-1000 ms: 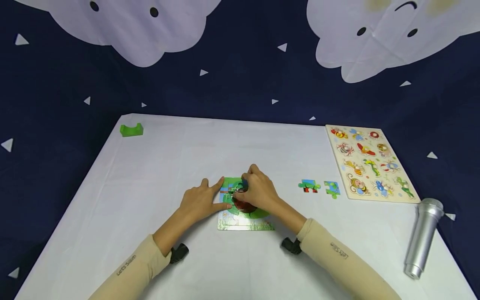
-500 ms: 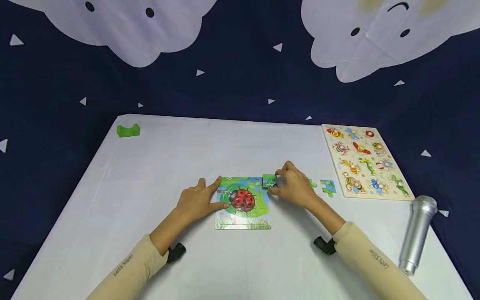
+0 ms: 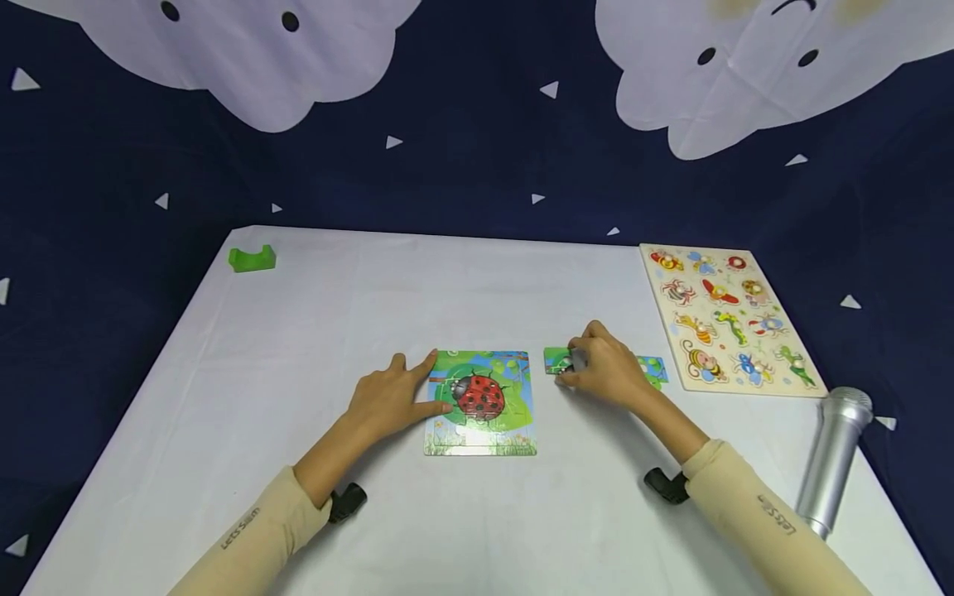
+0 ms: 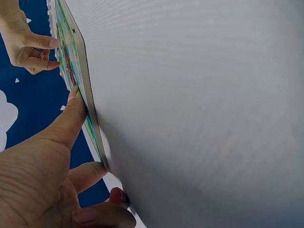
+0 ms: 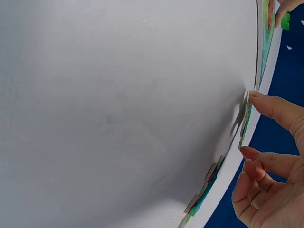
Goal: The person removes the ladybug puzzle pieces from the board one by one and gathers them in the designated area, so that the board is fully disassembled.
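The ladybug jigsaw puzzle (image 3: 480, 406) lies flat in the middle of the white table. My left hand (image 3: 383, 396) steadies it from the left, with thumb and index finger straight; the left wrist view shows the thumb tip on its face and the index fingertip at its edge. To the right, my right hand (image 3: 605, 366) pinches a green puzzle piece (image 3: 556, 361) with grey and black markings. In the right wrist view this puzzle piece (image 5: 245, 122) is between thumb and fingertip, tilted, just above the table. Another loose puzzle piece (image 3: 652, 369) lies partly hidden behind that hand.
A wooden insect peg board (image 3: 734, 323) lies at the back right. A silver microphone (image 3: 835, 459) rests near the table's right edge. At the far left corner stands a green arch-shaped block (image 3: 252, 259). Dark blue cloth with clouds hangs behind the table.
My right hand has moved from over the puzzle to the right, carrying the green puzzle piece off it. My left hand has stayed at the puzzle's left side.
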Tool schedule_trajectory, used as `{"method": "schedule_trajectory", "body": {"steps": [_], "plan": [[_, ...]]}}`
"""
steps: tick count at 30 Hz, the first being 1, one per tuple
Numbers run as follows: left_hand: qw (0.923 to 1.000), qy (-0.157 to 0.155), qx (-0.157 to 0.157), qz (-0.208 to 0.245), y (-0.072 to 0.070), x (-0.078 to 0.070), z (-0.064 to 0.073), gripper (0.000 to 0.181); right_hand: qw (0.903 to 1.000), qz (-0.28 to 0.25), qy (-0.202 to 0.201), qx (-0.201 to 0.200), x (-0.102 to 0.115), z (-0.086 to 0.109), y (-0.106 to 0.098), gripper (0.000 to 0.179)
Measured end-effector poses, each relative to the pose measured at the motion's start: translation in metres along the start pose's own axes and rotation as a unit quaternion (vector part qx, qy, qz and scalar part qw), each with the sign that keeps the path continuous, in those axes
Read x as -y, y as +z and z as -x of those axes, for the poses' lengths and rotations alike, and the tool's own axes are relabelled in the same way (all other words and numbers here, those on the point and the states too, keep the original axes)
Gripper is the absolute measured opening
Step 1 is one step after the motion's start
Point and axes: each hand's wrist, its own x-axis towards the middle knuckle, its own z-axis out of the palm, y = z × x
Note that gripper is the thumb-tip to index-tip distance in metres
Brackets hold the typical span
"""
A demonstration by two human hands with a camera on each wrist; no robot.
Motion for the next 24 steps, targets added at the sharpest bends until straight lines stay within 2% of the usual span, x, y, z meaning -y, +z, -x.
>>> {"method": "schedule_trajectory", "body": {"steps": [8, 12, 16, 19, 24], "plan": [[1.0000, 0.001, -0.001, 0.001, -0.001, -0.001, 0.000, 0.093, 0.9995, -0.023, 0.018, 0.009, -0.006, -0.001, 0.002, 0.061], [1.0000, 0.003, 0.002, -0.005, 0.000, 0.000, 0.000, 0.092, 0.9991, -0.041, 0.007, -0.001, -0.002, 0.003, 0.003, 0.061], [0.9998, 0.007, -0.001, -0.016, 0.000, 0.001, 0.000, 0.092, 0.9978, -0.052, -0.041, -0.003, 0.016, 0.010, 0.007, 0.062], [0.9996, 0.010, -0.016, -0.022, -0.001, -0.002, 0.001, 0.091, 0.9948, -0.055, -0.085, 0.012, 0.032, 0.014, 0.011, 0.060], [0.9981, 0.038, -0.034, -0.035, -0.004, -0.020, 0.006, 0.086, 0.9912, -0.037, -0.123, 0.032, 0.049, 0.017, 0.020, 0.058]]}}
